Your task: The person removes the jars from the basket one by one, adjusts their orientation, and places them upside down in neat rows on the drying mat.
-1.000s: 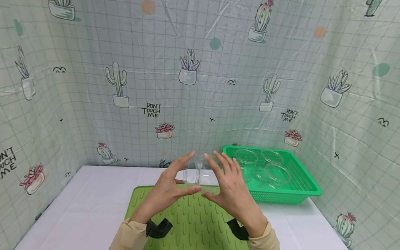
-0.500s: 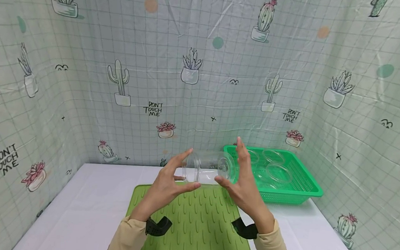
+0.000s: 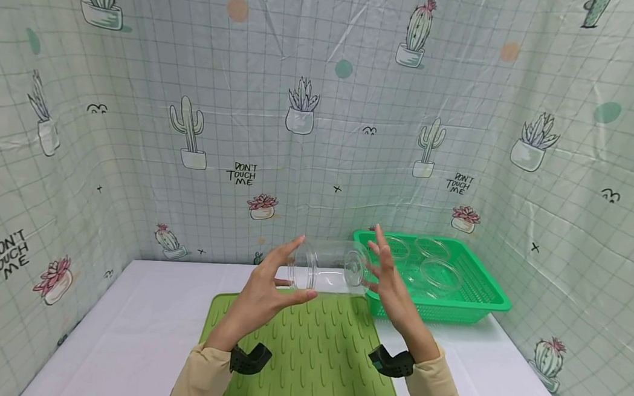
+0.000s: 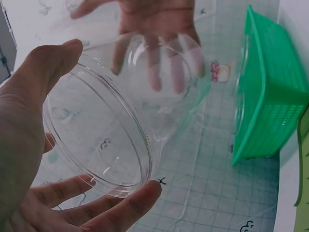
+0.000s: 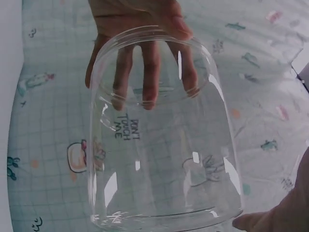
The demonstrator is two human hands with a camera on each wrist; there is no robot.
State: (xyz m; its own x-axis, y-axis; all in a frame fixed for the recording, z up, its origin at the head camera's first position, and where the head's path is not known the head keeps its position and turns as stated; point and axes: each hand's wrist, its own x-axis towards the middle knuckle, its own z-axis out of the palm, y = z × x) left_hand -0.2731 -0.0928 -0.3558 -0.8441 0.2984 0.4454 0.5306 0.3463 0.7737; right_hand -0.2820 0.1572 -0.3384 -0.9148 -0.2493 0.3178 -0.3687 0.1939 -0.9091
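A clear jar [image 3: 331, 267] is held on its side in the air above the green mat. My left hand [image 3: 264, 285] grips its ringed wide end, with the thumb on the near side and fingers round the far side; whether a lid sits there I cannot tell. At the other end, the jar's round base faces my right hand [image 3: 395, 287], whose fingers are spread and fairly straight. In the left wrist view, the right hand's fingers show through the base. The right thumb [image 5: 256, 221] lies close to the jar's bottom edge in the right wrist view; contact is unclear.
A green plastic basket [image 3: 485, 293] stands at the back right with several clear round-rimmed containers [image 3: 440, 273] inside. Under the hands, a green textured mat [image 3: 313, 355] lies on the white table [image 3: 140, 326]. Cactus-printed curtains [image 3: 236, 96] enclose the back and sides.
My right hand has moved right from the jar's middle to its base end, its fingers spreading apart. The left hand keeps its grip, almost unmoved.
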